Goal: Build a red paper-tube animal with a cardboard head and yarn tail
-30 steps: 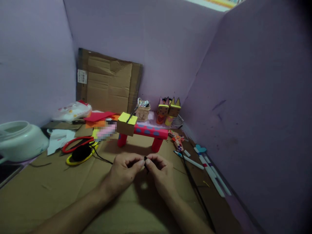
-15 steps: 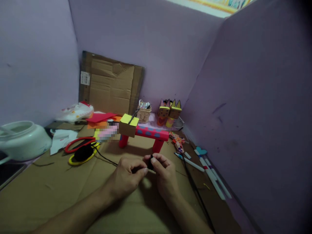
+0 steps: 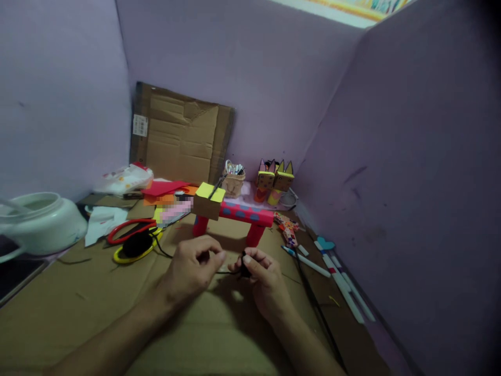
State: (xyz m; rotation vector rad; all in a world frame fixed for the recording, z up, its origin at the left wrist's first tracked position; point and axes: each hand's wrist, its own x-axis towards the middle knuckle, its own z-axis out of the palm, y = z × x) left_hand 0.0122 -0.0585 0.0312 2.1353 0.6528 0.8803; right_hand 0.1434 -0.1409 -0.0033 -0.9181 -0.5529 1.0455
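Note:
Between the thumb and fingers of my right hand [image 3: 263, 274] is a small wound bundle of black yarn [image 3: 246, 266]. My left hand [image 3: 198, 265] is curled in a pinch to the left of it, with a thin black yarn strand [image 3: 226, 272] running from the bundle toward its fingers. From behind the left hand the strand goes on to a ball of black yarn [image 3: 136, 244] lying on yellow-handled scissors. Just beyond my hands stands a paper animal figure with a red, blue-spotted tube body [image 3: 242, 211] and a box head [image 3: 207, 206] topped in yellow.
Red-handled scissors [image 3: 131, 230], coloured paper [image 3: 164, 188] and a white pot [image 3: 43, 222] sit at left. A pen bag [image 3: 234, 183] and two cat-eared figures [image 3: 276, 180] stand at the back. A glue gun [image 3: 287, 227] and several markers [image 3: 344, 282] lie at right on cardboard.
My left hand has moved left, away from the right hand, drawing the strand out between them. The right hand still holds the bundle. The view has shifted slightly.

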